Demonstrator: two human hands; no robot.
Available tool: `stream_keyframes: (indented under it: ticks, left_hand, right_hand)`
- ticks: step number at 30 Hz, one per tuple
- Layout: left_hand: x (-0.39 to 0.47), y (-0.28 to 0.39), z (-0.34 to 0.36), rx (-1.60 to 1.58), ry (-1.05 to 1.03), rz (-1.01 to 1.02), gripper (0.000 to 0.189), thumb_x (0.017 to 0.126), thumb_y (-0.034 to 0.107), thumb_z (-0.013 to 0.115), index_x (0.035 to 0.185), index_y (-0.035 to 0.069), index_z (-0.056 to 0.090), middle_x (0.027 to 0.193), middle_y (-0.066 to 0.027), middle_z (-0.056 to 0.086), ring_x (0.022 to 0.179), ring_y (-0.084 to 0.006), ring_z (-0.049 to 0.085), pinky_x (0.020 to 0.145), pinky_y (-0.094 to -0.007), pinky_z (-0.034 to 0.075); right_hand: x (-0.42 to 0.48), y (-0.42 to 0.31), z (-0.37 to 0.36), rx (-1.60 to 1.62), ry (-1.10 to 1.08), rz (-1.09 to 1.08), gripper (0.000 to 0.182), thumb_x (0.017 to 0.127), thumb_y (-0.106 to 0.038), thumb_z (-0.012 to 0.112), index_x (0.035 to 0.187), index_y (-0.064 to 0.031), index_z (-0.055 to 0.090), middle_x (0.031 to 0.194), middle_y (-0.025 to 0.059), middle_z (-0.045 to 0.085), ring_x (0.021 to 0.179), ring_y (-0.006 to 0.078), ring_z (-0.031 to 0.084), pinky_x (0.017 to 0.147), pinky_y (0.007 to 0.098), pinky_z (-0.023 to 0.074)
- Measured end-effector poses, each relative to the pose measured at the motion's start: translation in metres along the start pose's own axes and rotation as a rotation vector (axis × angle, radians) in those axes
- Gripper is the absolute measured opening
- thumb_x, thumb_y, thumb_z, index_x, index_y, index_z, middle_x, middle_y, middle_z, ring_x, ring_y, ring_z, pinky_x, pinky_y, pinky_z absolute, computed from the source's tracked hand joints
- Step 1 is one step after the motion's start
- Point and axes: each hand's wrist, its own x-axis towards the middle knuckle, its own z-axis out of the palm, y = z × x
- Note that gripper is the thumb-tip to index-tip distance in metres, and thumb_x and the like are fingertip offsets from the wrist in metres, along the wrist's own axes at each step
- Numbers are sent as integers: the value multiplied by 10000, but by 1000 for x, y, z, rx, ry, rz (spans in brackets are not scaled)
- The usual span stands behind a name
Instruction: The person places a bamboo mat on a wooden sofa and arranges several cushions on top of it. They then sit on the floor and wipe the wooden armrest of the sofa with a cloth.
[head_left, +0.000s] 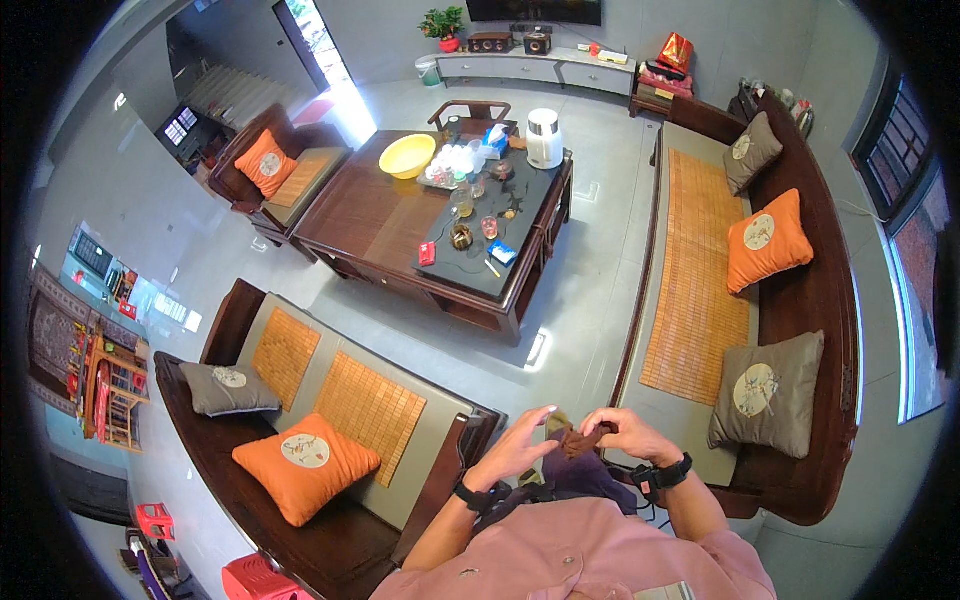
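My right hand (631, 433) pinches a crumpled dark brown cloth (579, 444) in front of my waist. Just left of the cloth, my left hand (519, 444) has its thumb and fingers spread with nothing between them. Its thumb tip comes close to the cloth; whether they touch I cannot tell. Both wrists wear black straps, and the right strap (661, 477) carries a small device. Below the cloth, part of my dark trousers (577, 476) shows.
A wooden tea table (360, 206) ahead bears a yellow basin (407, 156), a white kettle (544, 139), cups and a blue packet (501, 253). Wooden sofas with orange cushions (306, 466) flank me: one left (442, 480), one right (817, 300). Grey tiled floor (577, 360) runs between them.
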Motion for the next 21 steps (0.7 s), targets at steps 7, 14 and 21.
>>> stream_keyframes:
  ticks: [7,14,21]
  left_hand:
    - [135,0,-27,-214,-302,-216,286,925,112,678,1184,2,626,986,-54,680,958,-118,598,853,-306,501]
    - [328,-3,-36,-166,-94,-65,225,947,110,629,1143,1,605,1147,-76,644,964,-146,625,878,-289,490]
    - [514,60,-36,-447,-141,-47,305,954,59,608,1251,6,560,1148,-80,665,1041,-141,631,918,-312,500]
  right_hand:
    - [85,2,-104,-140,178,-179,271,782,74,555,998,-16,693,1115,112,684,1046,232,632,924,338,498]
    - [165,-58,-244,-588,391,-306,238,869,0,597,1092,-5,682,1007,132,737,889,262,714,792,369,556]
    - [230,-92,-380,-319,624,-219,189,853,31,597,1039,-3,597,1054,158,690,904,261,676,778,333,541]
